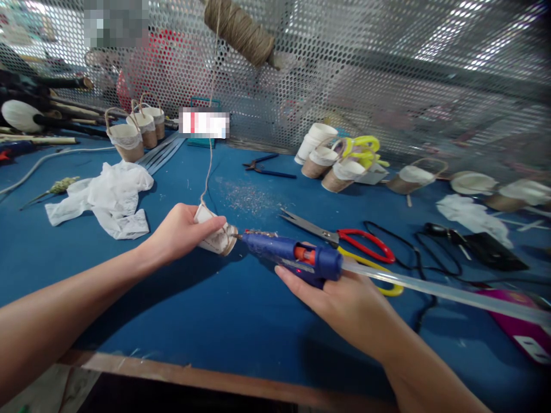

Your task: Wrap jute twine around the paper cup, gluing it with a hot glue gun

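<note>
My left hand [185,229] grips a small white paper cup [215,244], tilted on its side with its end toward the right. Twine [210,166] runs down to the cup from a spool [241,31] on the mesh wall. In my right hand [340,298] is a blue hot glue gun [279,249], its red light on. The gun's nozzle points left and meets or nearly meets the cup's right end. A long clear glue stick [430,287] sticks out of the back of the gun. Part of my right hand's fingers is hidden by the gun.
Scissors [318,226] with red and yellow handles lie behind the gun, partly under it. Pliers [269,169] rest farther back. Wrapped cups with handles [129,143] stand left, more cups [340,175] right. White lace [103,198] lies left; black cords [413,252] cross the right side.
</note>
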{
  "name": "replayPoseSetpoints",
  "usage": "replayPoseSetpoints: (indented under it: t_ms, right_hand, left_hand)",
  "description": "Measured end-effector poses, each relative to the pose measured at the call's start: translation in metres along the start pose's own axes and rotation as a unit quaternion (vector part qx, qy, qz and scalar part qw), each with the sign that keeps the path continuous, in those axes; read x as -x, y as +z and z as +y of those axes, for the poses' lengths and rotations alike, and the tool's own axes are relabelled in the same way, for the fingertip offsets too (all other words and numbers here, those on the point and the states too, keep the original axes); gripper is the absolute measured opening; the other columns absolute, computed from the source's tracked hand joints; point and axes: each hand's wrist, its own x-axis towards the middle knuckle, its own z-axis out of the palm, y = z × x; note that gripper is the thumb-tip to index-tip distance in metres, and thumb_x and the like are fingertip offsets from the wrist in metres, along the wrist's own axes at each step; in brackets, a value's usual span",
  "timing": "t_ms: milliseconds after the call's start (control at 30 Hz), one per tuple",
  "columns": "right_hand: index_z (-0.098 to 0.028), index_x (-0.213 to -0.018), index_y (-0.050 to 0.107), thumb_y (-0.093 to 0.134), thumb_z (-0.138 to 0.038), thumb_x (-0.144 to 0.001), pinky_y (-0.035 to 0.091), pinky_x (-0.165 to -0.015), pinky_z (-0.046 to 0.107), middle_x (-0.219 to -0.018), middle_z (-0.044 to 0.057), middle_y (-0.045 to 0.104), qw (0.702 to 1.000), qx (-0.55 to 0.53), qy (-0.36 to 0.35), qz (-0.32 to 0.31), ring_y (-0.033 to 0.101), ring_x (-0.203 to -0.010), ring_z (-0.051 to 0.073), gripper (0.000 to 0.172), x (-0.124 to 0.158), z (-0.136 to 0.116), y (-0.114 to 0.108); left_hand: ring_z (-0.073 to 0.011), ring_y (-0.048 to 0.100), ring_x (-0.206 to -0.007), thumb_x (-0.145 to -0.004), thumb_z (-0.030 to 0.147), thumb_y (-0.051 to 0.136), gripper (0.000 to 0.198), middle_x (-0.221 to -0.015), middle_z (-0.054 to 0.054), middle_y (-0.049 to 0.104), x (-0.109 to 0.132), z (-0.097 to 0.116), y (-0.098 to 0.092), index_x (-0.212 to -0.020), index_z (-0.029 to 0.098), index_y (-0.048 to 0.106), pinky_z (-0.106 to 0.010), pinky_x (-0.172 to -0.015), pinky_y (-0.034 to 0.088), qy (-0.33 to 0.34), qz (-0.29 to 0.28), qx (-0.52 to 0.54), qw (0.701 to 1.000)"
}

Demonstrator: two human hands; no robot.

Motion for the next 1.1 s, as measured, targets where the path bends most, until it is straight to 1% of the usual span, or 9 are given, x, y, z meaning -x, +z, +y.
replayPoseSetpoints:
  t_ms: [133, 267, 433, 567, 700, 767, 900, 1000, 1100]
  right_hand:
    - [-0.022, -0.066, 0.063, 0.043, -0.025, -0.079, 0.046, -0.046, 0.025, -0.051, 0.003, 0.058, 0.999, -0.031, 0.027, -0.002, 0.053, -0.044, 0.014, 0.025, 0.0, -0.003, -0.002]
    - [-0.023, -0.068, 0.064, 0.044, -0.026, -0.079, 0.047, -0.046, 0.026, -0.054, 0.003, 0.06, 0.999, -0.023, 0.028, -0.008, 0.055, -0.046, 0.015, 0.024, 0.001, -0.002, -0.002]
    - [-0.022, -0.076, 0.068, 0.044, -0.034, -0.079, 0.051, -0.06, 0.035, -0.068, 0.01, 0.065, 1.0, 0.02, -0.018, -0.002, 0.063, -0.071, 0.025, 0.026, 0.012, 0.009, 0.005]
    - [-0.023, -0.076, 0.068, 0.052, -0.033, -0.076, 0.05, -0.068, 0.039, -0.077, 0.011, 0.065, 0.999, 0.011, 0.009, 0.035, 0.061, -0.082, 0.029, 0.02, 0.021, 0.013, 0.015]
    - [-0.024, -0.072, 0.067, 0.051, -0.032, -0.077, 0.05, -0.069, 0.035, -0.077, 0.008, 0.065, 0.998, 0.007, 0.014, 0.062, 0.062, -0.079, 0.025, 0.019, 0.022, 0.011, 0.021]
    - [-0.024, -0.071, 0.067, 0.047, -0.033, -0.079, 0.05, -0.064, 0.033, -0.07, 0.007, 0.064, 0.997, 0.031, 0.01, 0.065, 0.062, -0.074, 0.023, 0.024, 0.021, 0.008, 0.019]
    - [-0.026, -0.069, 0.066, 0.039, -0.031, -0.084, 0.047, -0.053, 0.029, -0.052, 0.003, 0.057, 0.998, 0.03, -0.044, 0.042, 0.058, -0.055, 0.018, 0.031, 0.016, 0.003, 0.014]
    - [-0.024, -0.067, 0.064, 0.04, -0.03, -0.084, 0.046, -0.051, 0.028, -0.053, 0.003, 0.057, 0.999, 0.014, -0.024, 0.038, 0.055, -0.05, 0.017, 0.03, 0.014, 0.002, 0.013]
    - [-0.023, -0.067, 0.065, 0.041, -0.029, -0.084, 0.047, -0.052, 0.028, -0.058, 0.005, 0.06, 0.998, 0.044, -0.022, 0.048, 0.058, -0.054, 0.017, 0.03, 0.013, 0.002, 0.012]
  left_hand:
    - [-0.0185, 0.062, -0.053, -0.059, 0.031, 0.065, 0.015, -0.053, -0.002, 0.067, 0.001, 0.002, 0.001, -0.056, 0.016, 0.068, -0.023, -0.047, 0.044, -0.005, 0.003, 0.001, 1.0]
    - [-0.0184, 0.062, -0.052, -0.06, 0.031, 0.064, 0.015, -0.053, -0.002, 0.067, 0.002, 0.004, 0.001, -0.055, 0.017, 0.067, -0.023, -0.046, 0.043, -0.01, 0.002, -0.002, 1.0]
    - [-0.0183, 0.062, -0.053, -0.06, 0.03, 0.064, 0.014, -0.054, -0.002, 0.068, 0.001, 0.002, 0.001, -0.055, 0.017, 0.067, -0.023, -0.048, 0.044, -0.011, -0.002, 0.002, 1.0]
    - [-0.0189, 0.062, -0.054, -0.061, 0.031, 0.063, 0.016, -0.055, -0.002, 0.068, 0.0, 0.001, 0.001, -0.055, 0.017, 0.067, -0.025, -0.049, 0.045, 0.007, -0.007, -0.001, 1.0]
    - [-0.0191, 0.062, -0.055, -0.063, 0.032, 0.062, 0.017, -0.055, -0.002, 0.068, 0.001, 0.0, 0.001, -0.057, 0.017, 0.068, -0.025, -0.05, 0.045, 0.018, -0.012, -0.004, 1.0]
    - [-0.0187, 0.062, -0.055, -0.063, 0.033, 0.062, 0.018, -0.057, -0.003, 0.068, 0.001, 0.0, 0.001, -0.058, 0.017, 0.068, -0.025, -0.049, 0.045, 0.02, -0.011, -0.006, 1.0]
    - [-0.0175, 0.061, -0.054, -0.065, 0.036, 0.061, 0.022, -0.062, -0.004, 0.07, 0.001, 0.0, 0.001, -0.062, 0.016, 0.068, -0.023, -0.048, 0.044, 0.016, -0.015, -0.019, 1.0]
    - [-0.0166, 0.061, -0.053, -0.065, 0.037, 0.06, 0.024, -0.061, -0.004, 0.069, 0.001, 0.0, 0.001, -0.061, 0.015, 0.067, -0.023, -0.048, 0.043, 0.013, -0.014, -0.029, 0.999]
    - [-0.0168, 0.061, -0.052, -0.065, 0.036, 0.06, 0.023, -0.057, -0.003, 0.068, 0.001, 0.0, 0.0, -0.06, 0.015, 0.067, -0.023, -0.048, 0.044, 0.021, -0.011, -0.029, 0.999]
